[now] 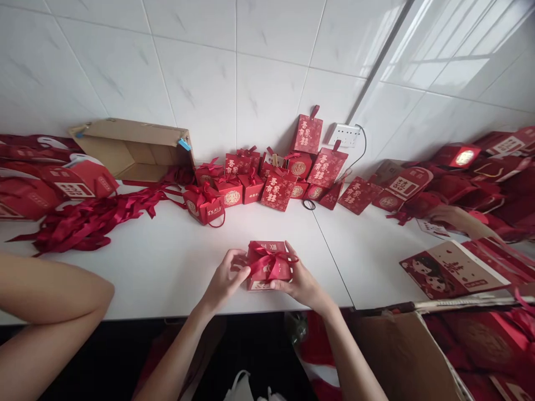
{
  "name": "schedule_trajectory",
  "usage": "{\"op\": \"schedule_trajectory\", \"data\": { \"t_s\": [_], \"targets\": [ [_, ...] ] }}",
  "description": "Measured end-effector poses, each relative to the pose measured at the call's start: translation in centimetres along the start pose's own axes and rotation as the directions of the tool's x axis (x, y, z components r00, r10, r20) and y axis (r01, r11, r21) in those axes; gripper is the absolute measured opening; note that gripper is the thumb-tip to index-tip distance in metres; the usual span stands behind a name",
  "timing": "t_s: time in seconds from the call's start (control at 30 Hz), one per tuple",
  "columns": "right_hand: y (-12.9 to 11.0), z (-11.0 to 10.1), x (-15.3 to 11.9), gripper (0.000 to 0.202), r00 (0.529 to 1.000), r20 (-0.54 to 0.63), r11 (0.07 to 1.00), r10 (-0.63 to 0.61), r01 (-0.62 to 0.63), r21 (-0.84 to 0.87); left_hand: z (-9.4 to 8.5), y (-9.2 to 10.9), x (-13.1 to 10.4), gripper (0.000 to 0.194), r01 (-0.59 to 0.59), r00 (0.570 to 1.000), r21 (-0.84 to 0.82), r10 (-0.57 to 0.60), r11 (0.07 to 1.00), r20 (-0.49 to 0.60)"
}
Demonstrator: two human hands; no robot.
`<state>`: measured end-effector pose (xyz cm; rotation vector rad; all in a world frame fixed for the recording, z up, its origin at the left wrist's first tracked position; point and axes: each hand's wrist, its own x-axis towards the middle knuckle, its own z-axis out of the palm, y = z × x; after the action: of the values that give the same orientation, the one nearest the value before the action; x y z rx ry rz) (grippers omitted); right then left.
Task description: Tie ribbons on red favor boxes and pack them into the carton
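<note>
A small red gift box (259, 284) with pale printed characters sits near the table's front edge, directly before me. Across its top lies a tied red ribbon bow (273, 259). My left hand (229, 280) is at the box's left side, its fingers curled and its thumb and fingertips closed at the left loop of the bow. Around the right side of the same box my right hand (300, 283) is closed, the thumb at the front and fingers along the far right edge. Some fingertips are hidden behind the box.
Loose red ribbons (96, 220) lie in a heap at left, beside an open cardboard box (137, 150). Several red gift boxes (204, 205) line the wall below a power strip (346, 135). Another person's forearm (54, 289) enters left; another hand (451, 216) reaches among red bags at right.
</note>
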<state>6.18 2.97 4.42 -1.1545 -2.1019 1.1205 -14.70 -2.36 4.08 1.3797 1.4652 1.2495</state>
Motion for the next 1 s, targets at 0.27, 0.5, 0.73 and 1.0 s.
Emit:
{"op": "schedule_trajectory", "data": {
  "t_s": [0.27, 0.5, 0.73, 1.0],
  "targets": [
    [-4.9, 0.2, -4.4, 0.056, 0.832, -0.201, 0.778, -0.517, 0.36, -0.515, -0.6, 5.0, 1.5, 0.018, -0.331, 0.944, 0.383, 0.309, 0.863, 0.12],
    [-4.4, 5.7, -1.6, 0.01, 0.724, -0.255, 0.692, -0.641, 0.401, -0.601, 0.9, 5.6, 4.0, 0.012, -0.403, 0.882, 0.437, 0.213, 0.804, 0.421],
    [-3.9, 5.3, -2.1, 0.011, 0.684, -0.379, 0.781, -0.623, 0.521, -0.344, 1.3, 5.2, 3.7, 0.007, -0.416, 0.881, 0.459, 0.222, 0.785, 0.418],
    [-3.1, 4.9, -2.2, 0.018, 0.643, -0.327, 0.721, -0.693, 0.613, -0.322, 2.8, 5.0, 2.5, 0.008, -0.368, 0.927, 0.499, 0.267, 0.785, 0.263]
  ]
}}
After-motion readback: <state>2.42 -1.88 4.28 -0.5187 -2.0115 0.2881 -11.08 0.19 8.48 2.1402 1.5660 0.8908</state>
